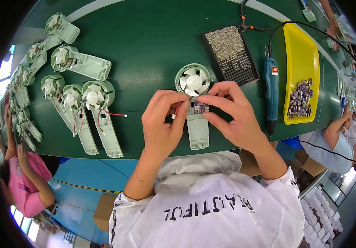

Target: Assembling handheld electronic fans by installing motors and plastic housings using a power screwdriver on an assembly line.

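Observation:
A pale green handheld fan housing lies in front of me, its round head with white blades pointing away. My left hand is closed at the left of the housing's neck, pinching a red wire that ends in a small white plug. A small purple circuit board sits over the upper part of the open handle, between the thumb and fingers of my right hand. The fingertips partly hide the neck and the wire's start.
More fan housings lie at the left. A black perforated tray of small metal parts, pliers, a blue electric screwdriver and a yellow tray with purple boards are at the right. Co-workers sit on both sides.

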A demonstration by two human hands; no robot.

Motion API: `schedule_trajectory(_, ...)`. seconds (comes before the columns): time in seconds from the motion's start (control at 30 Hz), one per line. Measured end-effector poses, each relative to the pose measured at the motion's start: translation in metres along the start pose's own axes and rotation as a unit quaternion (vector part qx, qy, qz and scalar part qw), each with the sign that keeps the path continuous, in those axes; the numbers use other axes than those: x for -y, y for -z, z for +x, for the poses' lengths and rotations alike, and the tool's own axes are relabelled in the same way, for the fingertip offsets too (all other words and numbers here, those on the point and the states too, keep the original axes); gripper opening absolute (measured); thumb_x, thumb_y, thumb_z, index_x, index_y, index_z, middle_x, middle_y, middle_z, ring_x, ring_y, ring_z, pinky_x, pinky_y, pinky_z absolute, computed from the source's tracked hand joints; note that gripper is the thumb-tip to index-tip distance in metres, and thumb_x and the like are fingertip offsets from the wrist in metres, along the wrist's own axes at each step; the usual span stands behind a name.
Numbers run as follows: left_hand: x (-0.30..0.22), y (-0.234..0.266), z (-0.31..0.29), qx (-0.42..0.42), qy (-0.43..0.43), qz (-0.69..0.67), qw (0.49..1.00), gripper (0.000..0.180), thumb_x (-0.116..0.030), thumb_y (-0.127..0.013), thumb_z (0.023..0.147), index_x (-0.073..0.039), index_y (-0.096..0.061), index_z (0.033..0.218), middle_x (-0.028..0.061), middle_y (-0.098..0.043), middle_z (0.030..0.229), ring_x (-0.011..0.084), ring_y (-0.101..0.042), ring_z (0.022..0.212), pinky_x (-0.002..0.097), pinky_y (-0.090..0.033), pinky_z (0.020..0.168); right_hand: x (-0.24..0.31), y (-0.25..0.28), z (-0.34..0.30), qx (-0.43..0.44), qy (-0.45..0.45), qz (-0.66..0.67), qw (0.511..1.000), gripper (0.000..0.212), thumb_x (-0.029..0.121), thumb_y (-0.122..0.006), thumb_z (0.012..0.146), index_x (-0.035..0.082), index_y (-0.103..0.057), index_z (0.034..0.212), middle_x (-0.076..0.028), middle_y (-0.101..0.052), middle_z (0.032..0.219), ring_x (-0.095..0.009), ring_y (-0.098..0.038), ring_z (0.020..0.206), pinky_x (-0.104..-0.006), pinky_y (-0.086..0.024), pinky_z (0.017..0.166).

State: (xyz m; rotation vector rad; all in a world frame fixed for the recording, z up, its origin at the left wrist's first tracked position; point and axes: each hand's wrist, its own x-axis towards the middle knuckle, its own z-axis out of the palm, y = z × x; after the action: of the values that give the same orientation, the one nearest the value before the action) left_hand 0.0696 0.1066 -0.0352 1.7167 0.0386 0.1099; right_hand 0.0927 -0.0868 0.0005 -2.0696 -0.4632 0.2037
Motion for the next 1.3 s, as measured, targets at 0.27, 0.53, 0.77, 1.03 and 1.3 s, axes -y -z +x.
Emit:
schedule_trajectory(0.27, 0.000, 0.000, 0.000, 0.000, -0.016, 0.024, 1.000, 0.010, 0.004, -0.069, 0.090, 0.001, -0.068, 0.099, 0.0101, -0.065, 0.095, 0.0177, -0.066, 0.076, 0.0274, -0.055, 0.065, 0.006, -0.006, -0.001, 0.037, -0.047, -0.017, 0.998, 0.038, -0.002, -0.079, 0.079, 0.007, -0.073, 0.115, -0.007, -0.052, 0.107, -0.017, -0.061, 0.089, -0.0309, -0.052, 0.074)
schedule_trajectory(0.53, 0.001, -0.001, -0.001, -0.008, -0.014, 0.016, 1.000, 0.011, 0.005, -0.070, 0.089, 0.001, -0.068, 0.099, 0.0104, -0.065, 0.094, 0.0175, -0.066, 0.075, 0.0277, -0.055, 0.065, 0.012, -0.012, -0.001, -0.008, 0.013, -0.150, 0.989, 0.035, 0.004, -0.079, 0.078, 0.009, -0.075, 0.113, -0.004, -0.057, 0.089, -0.020, -0.061, 0.072, -0.0311, -0.051, 0.061)
schedule_trajectory(0.77, -0.009, 0.002, -0.003, 0.041, -0.069, 0.089, 0.993, 0.019, 0.007, -0.074, 0.082, -0.001, -0.068, 0.098, 0.0093, -0.059, 0.098, 0.0155, -0.061, 0.072, 0.0269, -0.053, 0.062, 0.012, -0.014, -0.005, -0.030, 0.033, -0.201, 0.979, 0.034, 0.006, -0.079, 0.079, 0.009, -0.075, 0.112, -0.004, -0.058, 0.088, -0.019, -0.061, 0.070, -0.0320, -0.050, 0.058)
schedule_trajectory(1.03, -0.006, 0.000, -0.005, 0.050, -0.097, 0.115, 0.987, 0.022, 0.010, -0.075, 0.075, -0.001, -0.070, 0.094, 0.0079, -0.054, 0.100, 0.0147, -0.061, 0.072, 0.0263, -0.052, 0.060, 0.007, -0.012, -0.010, -0.021, 0.023, -0.154, 0.988, 0.038, 0.006, -0.079, 0.079, 0.009, -0.073, 0.117, -0.005, -0.065, 0.093, -0.021, -0.063, 0.074, -0.0334, -0.052, 0.061)
schedule_trajectory(1.3, -0.009, -0.001, -0.002, 0.057, -0.084, 0.104, 0.989, 0.020, 0.010, -0.078, 0.073, -0.001, -0.071, 0.088, 0.0072, -0.054, 0.099, 0.0141, -0.062, 0.073, 0.0257, -0.051, 0.060, -0.026, 0.071, -0.039, -0.167, -0.267, -0.396, 0.862, 0.060, 0.032, -0.073, 0.093, 0.000, -0.054, 0.139, -0.019, -0.064, 0.117, -0.036, -0.064, 0.099, -0.0413, -0.050, 0.086)
